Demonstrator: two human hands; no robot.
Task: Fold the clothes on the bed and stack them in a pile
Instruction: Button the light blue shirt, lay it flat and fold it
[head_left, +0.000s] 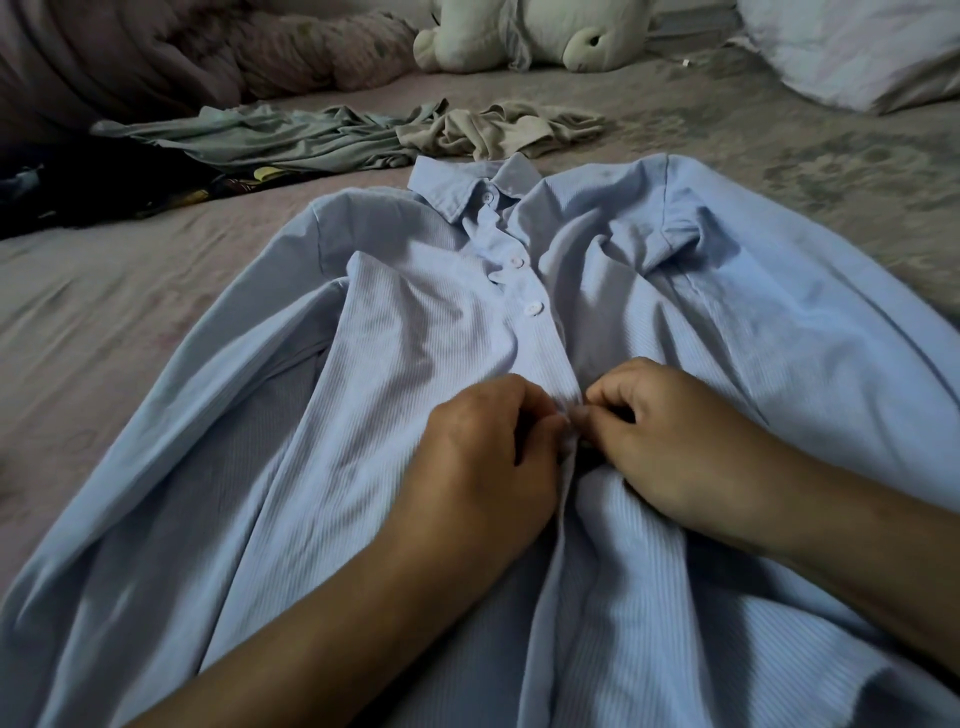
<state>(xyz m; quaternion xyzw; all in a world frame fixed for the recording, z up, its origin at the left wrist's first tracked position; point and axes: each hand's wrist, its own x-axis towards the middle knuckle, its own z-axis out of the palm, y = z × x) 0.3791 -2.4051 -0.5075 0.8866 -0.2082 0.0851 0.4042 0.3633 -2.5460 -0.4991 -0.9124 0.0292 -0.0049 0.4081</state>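
A light blue striped button-up shirt (395, 364) lies front-up on the bed, collar pointing away from me, sleeves spread to both sides. Three white buttons near the collar are fastened. My left hand (483, 457) pinches the left edge of the button placket at mid-chest. My right hand (660, 441) pinches the right edge opposite it, fingertips almost touching the left hand's. Beyond the collar lie a grey-green garment (260, 137) and a crumpled beige garment (509, 127). A dark garment (93, 192) with yellow print lies at the far left.
The bed sheet (104, 301) is pinkish-grey and patterned. A white plush toy (535, 31) sits at the head of the bed, a white pillow (852, 47) at the top right, and a bunched pink blanket (208, 52) at the top left.
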